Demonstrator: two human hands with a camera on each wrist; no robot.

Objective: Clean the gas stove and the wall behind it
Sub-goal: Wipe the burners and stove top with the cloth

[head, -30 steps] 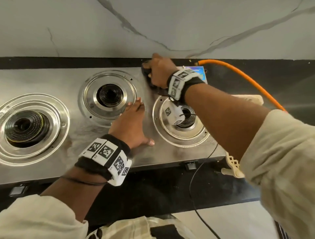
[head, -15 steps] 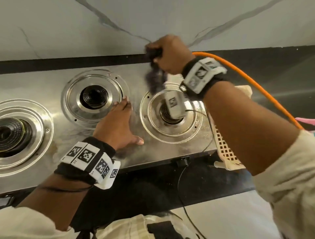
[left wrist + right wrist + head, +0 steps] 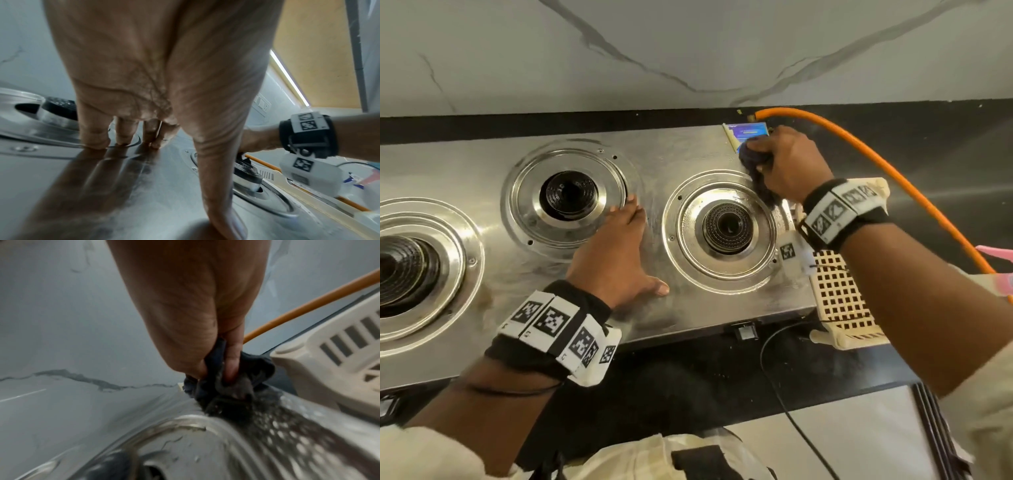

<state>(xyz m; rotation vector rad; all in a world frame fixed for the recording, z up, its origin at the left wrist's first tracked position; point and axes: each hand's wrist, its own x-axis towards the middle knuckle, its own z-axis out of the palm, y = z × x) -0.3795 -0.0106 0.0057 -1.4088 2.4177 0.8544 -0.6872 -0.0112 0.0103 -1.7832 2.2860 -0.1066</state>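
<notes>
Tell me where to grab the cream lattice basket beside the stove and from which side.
Judging from the head view, take the cream basket by its near bottom rim, from the front. The right hand and its forearm cover the far end, and the stove flanks its left side.

Left hand [image 3: 616, 253] flat, right hand [image 3: 787, 164] clenched

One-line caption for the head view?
Right hand wipes the stove's back corner with a dark cloth; left hand braces flat.

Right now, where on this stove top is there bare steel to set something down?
Bare steel lies behind the middle burner, along the stove back edge. Crowded: the left hand fills the gap between burners, and the right hand presses the cloth at the back right corner.
</notes>
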